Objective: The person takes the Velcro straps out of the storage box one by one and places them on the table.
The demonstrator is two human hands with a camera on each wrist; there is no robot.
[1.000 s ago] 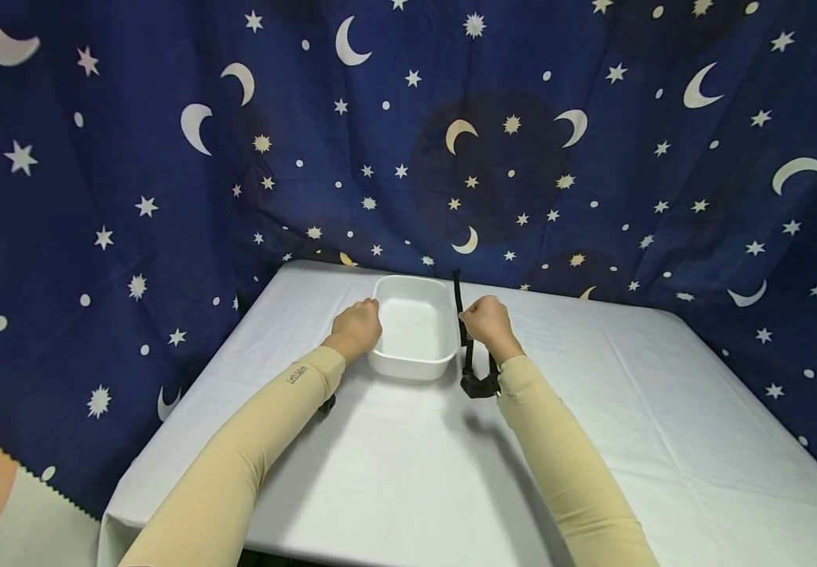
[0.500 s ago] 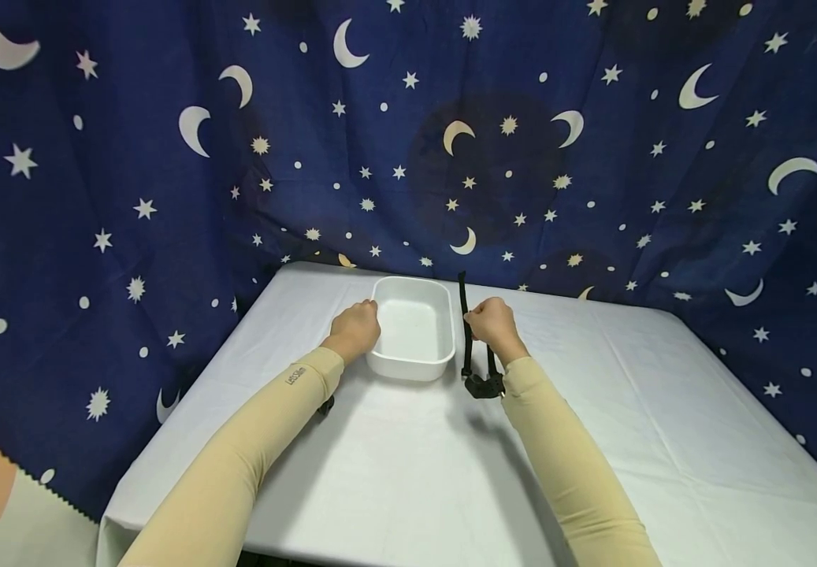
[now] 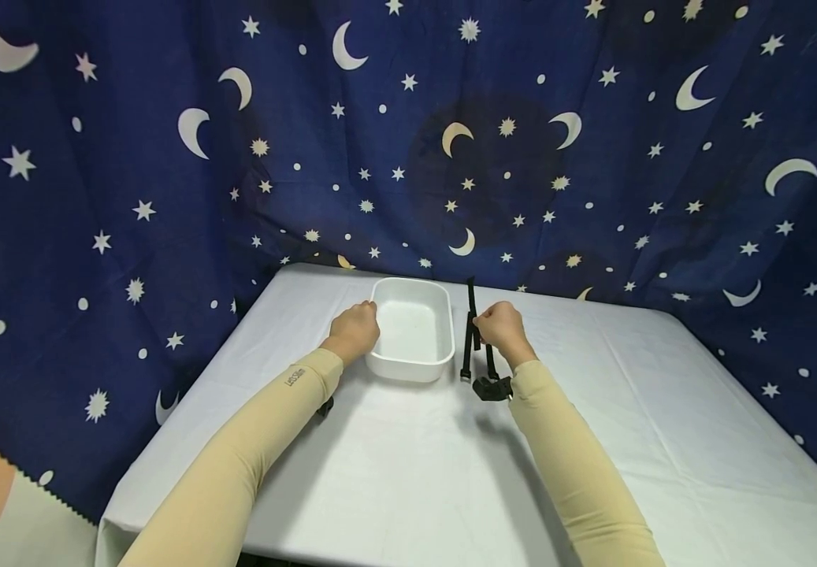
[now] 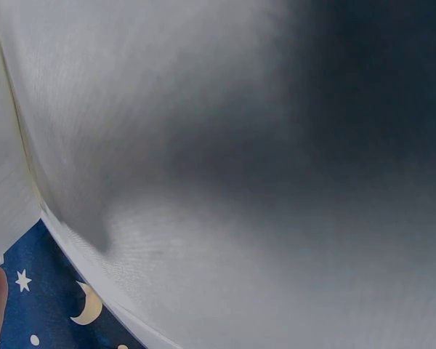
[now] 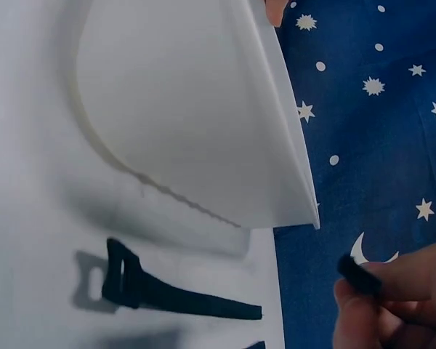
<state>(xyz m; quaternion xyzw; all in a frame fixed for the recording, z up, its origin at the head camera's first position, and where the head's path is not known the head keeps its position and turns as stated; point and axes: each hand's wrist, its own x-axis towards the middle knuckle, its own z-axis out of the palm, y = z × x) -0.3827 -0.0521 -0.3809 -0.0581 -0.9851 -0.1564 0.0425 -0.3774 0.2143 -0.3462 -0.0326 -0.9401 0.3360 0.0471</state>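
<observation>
A white rectangular container [image 3: 414, 368] stands on the table, its inside bare in the head view. My left hand [image 3: 355, 327] grips its left rim; fingertips [image 5: 275, 11] of that hand show beyond the rim in the right wrist view. To the right of the container, my right hand [image 3: 503, 324] pinches a narrow black strap [image 3: 472, 295] between thumb and finger. The right wrist view shows the strap's dark end [image 5: 360, 276] at the fingertips. A second black strap [image 5: 182, 297], with a slotted buckle at one end, lies beside the container.
A white cloth covers the table [image 3: 394, 472]. Behind it hangs a dark blue curtain [image 3: 408, 142] with moons and stars. A black wrist-camera mount [image 3: 493, 388] sits under the right wrist. Table cloth and shadow fill most of the left wrist view.
My right hand has moved slightly right with the pinched strap, away from the container. The buckled strap beside the container now shows separately. My left hand has stayed on the rim.
</observation>
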